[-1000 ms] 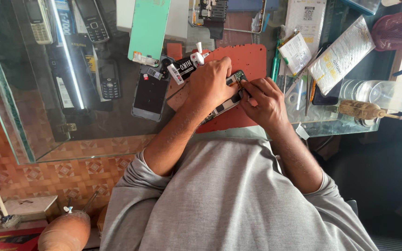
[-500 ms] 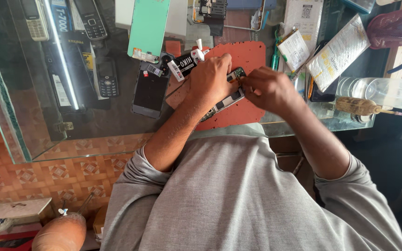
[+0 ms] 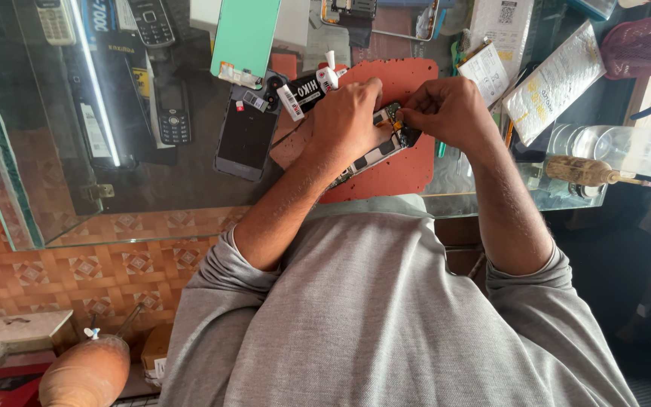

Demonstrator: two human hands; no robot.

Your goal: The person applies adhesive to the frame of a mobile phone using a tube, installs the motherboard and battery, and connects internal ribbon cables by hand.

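Note:
An opened phone (image 3: 371,157) with its inner parts showing is held tilted above a red work mat (image 3: 404,79). My left hand (image 3: 344,113) grips the phone from above, around its middle. My right hand (image 3: 450,109) meets it at the phone's far end (image 3: 399,124), fingertips pinched on a small part there. What the fingertips hold is too small to make out. Both forearms reach out from my grey shirt over the glass counter.
A black glue tube (image 3: 307,90) with a white cap lies left of my hands, beside a dark phone back (image 3: 246,136) and a green cover (image 3: 246,34). Keypad phones (image 3: 171,113) lie under the glass. Packets (image 3: 555,79) and a wooden-handled brush (image 3: 589,172) are on the right.
Both hands have shifted a little farther over the mat with the phone. My right hand's fingers have moved up to the phone's far end.

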